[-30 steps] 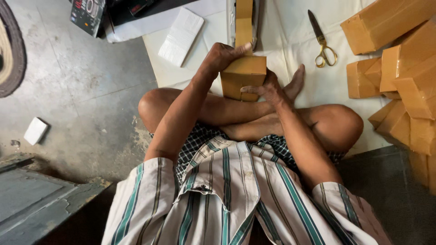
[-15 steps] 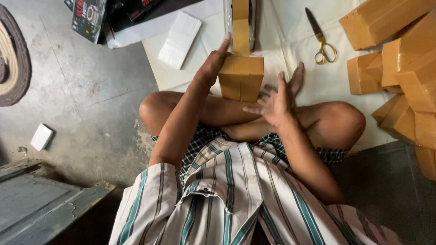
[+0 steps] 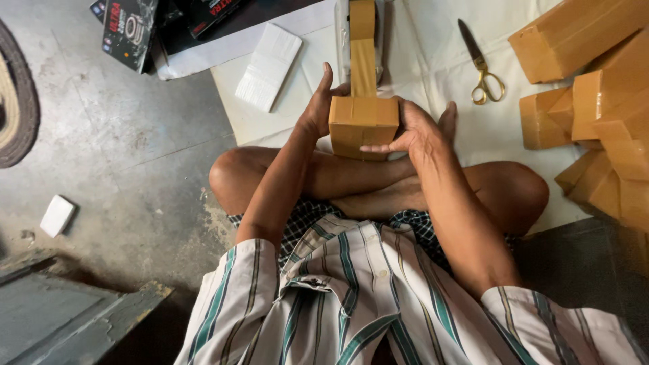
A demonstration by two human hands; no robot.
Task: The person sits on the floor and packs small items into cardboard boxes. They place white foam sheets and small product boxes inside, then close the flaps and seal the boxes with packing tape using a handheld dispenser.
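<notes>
Fingers of the right hand [image 3: 414, 132] are lying pressed flat on the small tape-wrapped box [image 3: 363, 127], while the left hand [image 3: 318, 108] is bracing its other side, thumb raised. A brown tape strip [image 3: 362, 47] is running from the box's top toward the dispenser. Judging by this, sealing is under way; next, smoothing calls for firm pressure, then the scissors [image 3: 481, 64] lying right of the box.

Floor-level packing workshop: stacked taped boxes [image 3: 595, 81], scissors [image 3: 481, 64], bare concrete floor [image 3: 122, 149].

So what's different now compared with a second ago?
The right hand, which had come off the brown taped box with fingers spread, is back against its right side. The left hand has stayed on the left side. A strip of brown tape runs up from the box. Scissors and the stacked boxes have not moved.
</notes>
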